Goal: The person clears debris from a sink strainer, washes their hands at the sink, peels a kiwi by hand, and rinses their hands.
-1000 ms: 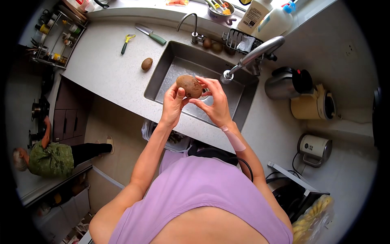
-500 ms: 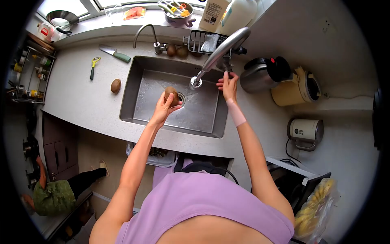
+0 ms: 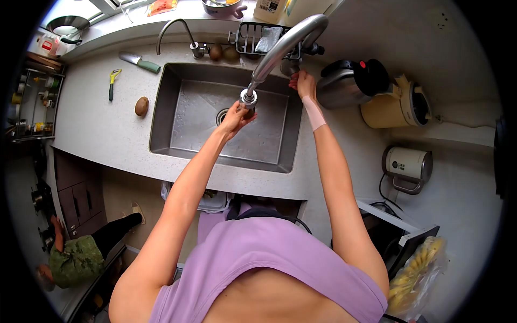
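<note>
Under the spout of the large curved faucet, my left hand holds a brown kiwi, mostly hidden by the spout head and my fingers. Both are over the steel sink. My right hand reaches to the faucet's base at the sink's back right corner, its fingers curled by the handle; what they grip is partly hidden. Another kiwi lies on the counter left of the sink. Behind it are a yellow and green peeler and a green-handled knife.
A small thin faucet and more kiwis stand behind the sink, beside a black rack. To the right are a steel kettle and a beige appliance. Another person is at the far left.
My left hand has carried the kiwi from in front of my body to beneath the large spout. The right hand has left the kiwi and moved to the faucet's base. The view has shifted.
</note>
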Tool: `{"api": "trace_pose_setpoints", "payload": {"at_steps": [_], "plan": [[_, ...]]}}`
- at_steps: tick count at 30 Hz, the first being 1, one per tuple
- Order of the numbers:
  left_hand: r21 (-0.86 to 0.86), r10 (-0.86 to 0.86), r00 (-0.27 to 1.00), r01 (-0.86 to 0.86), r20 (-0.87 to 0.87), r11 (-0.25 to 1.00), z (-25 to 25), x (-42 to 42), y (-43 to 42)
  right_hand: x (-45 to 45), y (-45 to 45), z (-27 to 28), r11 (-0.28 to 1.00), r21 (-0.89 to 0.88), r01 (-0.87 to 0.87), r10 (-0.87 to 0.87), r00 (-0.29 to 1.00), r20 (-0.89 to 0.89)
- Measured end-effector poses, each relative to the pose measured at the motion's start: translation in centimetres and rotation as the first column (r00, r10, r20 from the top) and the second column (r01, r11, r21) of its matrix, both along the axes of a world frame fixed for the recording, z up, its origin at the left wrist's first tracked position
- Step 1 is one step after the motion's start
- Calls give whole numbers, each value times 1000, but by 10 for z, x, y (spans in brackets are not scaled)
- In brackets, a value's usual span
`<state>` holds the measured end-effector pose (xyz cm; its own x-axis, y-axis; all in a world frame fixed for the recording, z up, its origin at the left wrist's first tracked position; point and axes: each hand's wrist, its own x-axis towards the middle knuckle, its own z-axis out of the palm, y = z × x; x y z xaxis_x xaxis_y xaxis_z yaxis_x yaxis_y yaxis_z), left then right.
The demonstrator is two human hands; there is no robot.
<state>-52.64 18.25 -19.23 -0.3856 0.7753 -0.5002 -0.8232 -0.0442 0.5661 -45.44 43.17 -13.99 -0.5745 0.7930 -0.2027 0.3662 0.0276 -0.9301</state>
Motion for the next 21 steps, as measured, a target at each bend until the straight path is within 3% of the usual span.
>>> {"api": "trace_pose_setpoints", "payload": {"at_steps": [6,8,10,12,14,15,16,17,18,19,20,21], "plan": [[-44,43,996,-47,-76,998,10,6,3,7,-5,-8,996,-93,11,-13,1000,-20],[-87,52,995,-60,-87,994,14,3,5,14,-25,-20,897,68,437,-432,899,-78],[-30,73,997,-72,12,997,7,-3,8,24,-47,-68,954,133,269,-269,963,-19],[-52,79,997,-79,-2,995,11,3,12,17,-106,-70,990,67,-124,132,981,-140],[-20,46,979,-51,-199,998,4,10,14,-4,-144,-84,982,61,-180,190,938,-290],[-83,-5,966,-18,-260,996,12,15,8,-8,-149,-82,981,59,-182,192,937,-292],[-87,-2,964,-22,-264,996,14,17,3,-14,-152,-81,984,27,-174,176,970,-165],[-182,-87,884,2,-459,983,16,18,-3,-17,-156,-81,987,-6,-162,162,986,-34],[-279,-186,762,7,-621,960,19,18,-9,-20,-156,-79,986,-12,-164,164,986,-37],[-280,-184,670,-37,-719,959,17,16,-14,-22,-152,-78,930,-349,-119,68,986,-154],[-281,-184,670,-38,-719,959,16,13,-16,-23,-149,-76,758,-643,-105,-60,971,-229],[-342,-213,607,-104,-766,934,14,11,-17,-19,-149,-75,695,-707,-133,-86,960,-265]]}}
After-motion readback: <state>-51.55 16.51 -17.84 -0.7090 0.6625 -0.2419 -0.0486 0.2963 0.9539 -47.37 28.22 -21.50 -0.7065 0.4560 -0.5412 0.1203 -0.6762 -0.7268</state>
